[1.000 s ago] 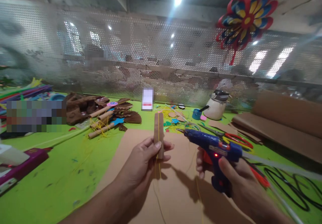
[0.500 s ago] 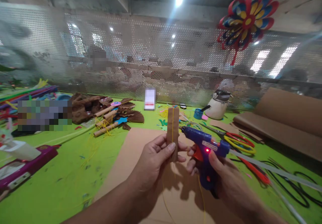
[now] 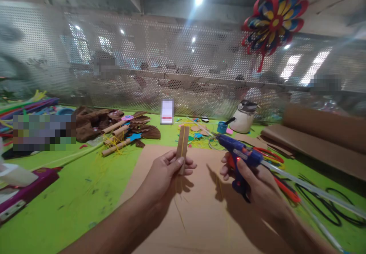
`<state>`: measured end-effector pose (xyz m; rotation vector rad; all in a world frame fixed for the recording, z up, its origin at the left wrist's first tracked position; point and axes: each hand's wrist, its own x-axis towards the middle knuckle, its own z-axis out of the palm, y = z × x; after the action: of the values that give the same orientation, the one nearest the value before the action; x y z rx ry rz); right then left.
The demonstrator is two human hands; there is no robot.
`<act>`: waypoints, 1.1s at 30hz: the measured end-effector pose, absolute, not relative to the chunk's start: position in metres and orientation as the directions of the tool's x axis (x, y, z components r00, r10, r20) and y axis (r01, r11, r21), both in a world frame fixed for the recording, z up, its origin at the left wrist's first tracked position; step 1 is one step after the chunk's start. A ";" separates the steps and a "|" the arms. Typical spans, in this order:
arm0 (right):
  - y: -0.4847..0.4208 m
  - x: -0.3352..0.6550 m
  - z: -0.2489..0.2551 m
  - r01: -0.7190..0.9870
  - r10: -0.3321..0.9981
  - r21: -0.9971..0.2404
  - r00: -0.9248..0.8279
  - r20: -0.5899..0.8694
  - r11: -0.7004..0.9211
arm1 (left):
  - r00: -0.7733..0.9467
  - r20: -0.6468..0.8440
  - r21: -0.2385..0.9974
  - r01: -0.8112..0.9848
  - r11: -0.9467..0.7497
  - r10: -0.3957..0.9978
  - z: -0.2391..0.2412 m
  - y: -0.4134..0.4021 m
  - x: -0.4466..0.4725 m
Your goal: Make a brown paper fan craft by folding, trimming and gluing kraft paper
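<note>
My left hand (image 3: 166,170) is closed round the lower end of a folded brown cardboard strip (image 3: 182,141), which stands upright with a thin yellow string running down its face. My right hand (image 3: 251,178) grips a blue hot glue gun (image 3: 238,153) whose red light is on. Its nozzle points left and sits a little to the right of the strip, apart from it. Both hands hover over a brown cardboard sheet (image 3: 194,216) lying on the green table (image 3: 71,197).
Rolled brown paper pieces and fans (image 3: 122,132) lie at the back left. Red scissors (image 3: 268,155), a white pot (image 3: 244,119), black cables (image 3: 328,204) and cardboard rolls (image 3: 320,136) are on the right. A perforated metal screen (image 3: 171,63) backs the table.
The strip has turned and moved slightly left and farther from me. The glue gun swung close to the strip half a second ago and has now drawn back to the right.
</note>
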<state>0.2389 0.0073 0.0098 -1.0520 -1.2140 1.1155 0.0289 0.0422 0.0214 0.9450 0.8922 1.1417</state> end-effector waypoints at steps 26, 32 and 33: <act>0.003 0.267 0.011 0.419 0.973 -0.880 -0.046 0.227 0.225 | 0.467 -0.213 0.923 -0.191 0.333 0.858 0.015 0.026 0.027; 0.000 0.266 0.014 0.432 0.974 -0.876 -0.036 0.223 0.216 | 0.468 -0.191 0.929 -0.198 0.314 0.863 0.017 0.027 0.028; -0.001 0.264 0.015 0.433 0.973 -0.875 -0.028 0.228 0.217 | 0.469 -0.188 0.930 -0.198 0.310 0.863 0.017 0.027 0.029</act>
<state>0.2644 -0.0006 0.0149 -1.3525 -1.6083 0.7698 0.0287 0.0268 0.0169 1.0136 0.7998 0.8091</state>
